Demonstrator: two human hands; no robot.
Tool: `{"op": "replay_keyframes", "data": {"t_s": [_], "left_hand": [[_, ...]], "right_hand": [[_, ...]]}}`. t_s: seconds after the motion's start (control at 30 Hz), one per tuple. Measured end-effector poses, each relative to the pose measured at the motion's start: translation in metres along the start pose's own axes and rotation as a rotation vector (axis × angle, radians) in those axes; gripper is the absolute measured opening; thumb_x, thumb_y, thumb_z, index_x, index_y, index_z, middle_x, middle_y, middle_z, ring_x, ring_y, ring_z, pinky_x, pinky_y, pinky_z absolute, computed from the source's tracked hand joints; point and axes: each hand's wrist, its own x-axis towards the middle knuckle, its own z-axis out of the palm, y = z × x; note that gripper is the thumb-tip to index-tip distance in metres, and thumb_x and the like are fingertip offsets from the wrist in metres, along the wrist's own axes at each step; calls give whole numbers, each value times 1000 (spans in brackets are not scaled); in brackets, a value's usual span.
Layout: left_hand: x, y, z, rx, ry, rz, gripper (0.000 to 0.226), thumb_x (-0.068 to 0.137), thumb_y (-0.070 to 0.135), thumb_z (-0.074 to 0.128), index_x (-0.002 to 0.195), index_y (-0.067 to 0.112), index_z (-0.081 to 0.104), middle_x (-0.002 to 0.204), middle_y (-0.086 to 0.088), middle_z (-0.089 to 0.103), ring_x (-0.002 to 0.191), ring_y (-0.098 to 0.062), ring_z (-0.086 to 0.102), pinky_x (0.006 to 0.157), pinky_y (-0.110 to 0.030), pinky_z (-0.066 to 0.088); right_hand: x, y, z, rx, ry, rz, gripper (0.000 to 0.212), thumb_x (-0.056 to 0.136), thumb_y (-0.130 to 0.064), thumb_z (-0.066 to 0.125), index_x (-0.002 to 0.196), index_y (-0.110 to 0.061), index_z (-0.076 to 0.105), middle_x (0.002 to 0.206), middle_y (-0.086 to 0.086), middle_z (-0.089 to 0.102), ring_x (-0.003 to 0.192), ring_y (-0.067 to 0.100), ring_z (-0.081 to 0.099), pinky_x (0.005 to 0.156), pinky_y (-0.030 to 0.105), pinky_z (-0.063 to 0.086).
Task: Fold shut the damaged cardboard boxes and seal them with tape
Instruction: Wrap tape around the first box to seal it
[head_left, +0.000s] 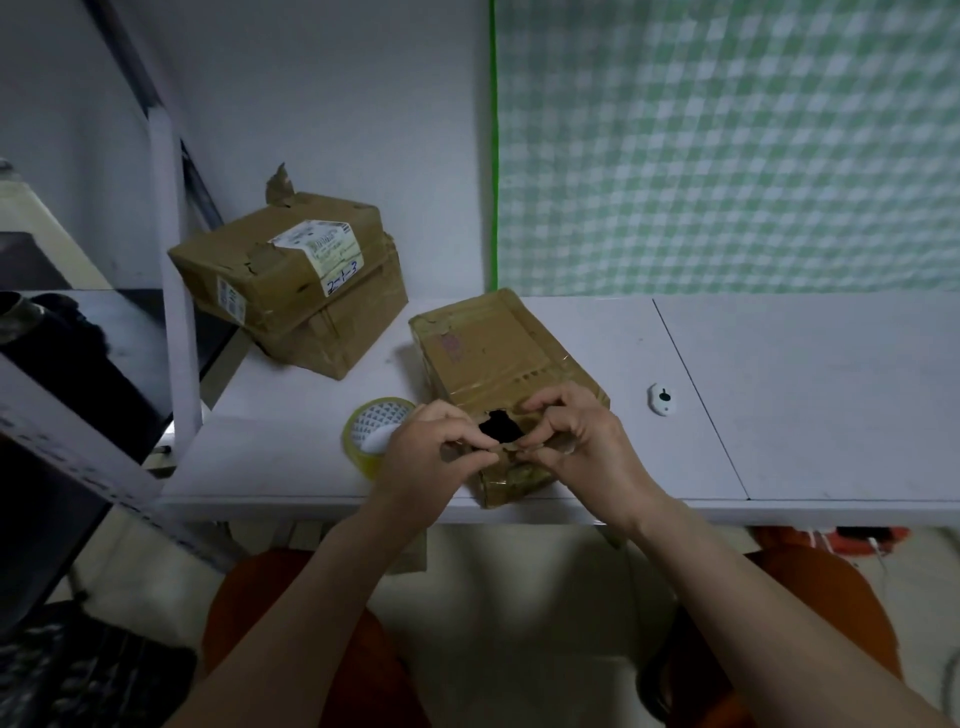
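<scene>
The near box (498, 364) was plain brown cardboard, matt and scuffed, with glossy clear tape over its top and a ragged torn hole (500, 425) at the front edge. Both hands were on that torn card. Left of that box, the tape roll (375, 435) looked like shiny yellowish plastic film. Behind the roll, the stacked boxes (291, 280) were the same rough, dented cardboard with a smooth paper label (317, 244). The desk (779, 395) looked like smooth matt white laminate. Behind the box hung soft green checked cloth (727, 145).
</scene>
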Motion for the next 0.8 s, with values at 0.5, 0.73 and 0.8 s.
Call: {"op": "replay_keyframes", "data": {"t_s": [0.5, 0.73, 0.8], "left_hand": [[-12, 0, 8, 55, 159, 114, 25, 70, 43, 73, 77, 19, 75, 82, 3, 62, 82, -9, 54, 76, -19, 42], [22, 31, -6, 361, 58, -335, 21, 87, 39, 60, 72, 24, 59, 67, 11, 58, 74, -16, 59, 66, -30, 46], [31, 37, -8, 451, -29, -434, 21, 81, 41, 66, 71, 26, 55, 73, 12, 58, 79, -16, 58, 67, -29, 45]], "right_hand": [[-2, -9, -15, 47, -125, 63, 21, 82, -30, 69, 64, -20, 75, 92, -4, 63, 98, 6, 54, 89, 23, 42], [43, -38, 0, -399, -87, 330, 40, 79, -38, 72, 56, -16, 47, 59, -3, 53, 60, 16, 51, 49, 27, 36], [56, -41, 0, -517, -191, 375, 40, 75, -39, 73, 62, -15, 45, 62, -2, 49, 62, 18, 50, 47, 25, 32]]}}
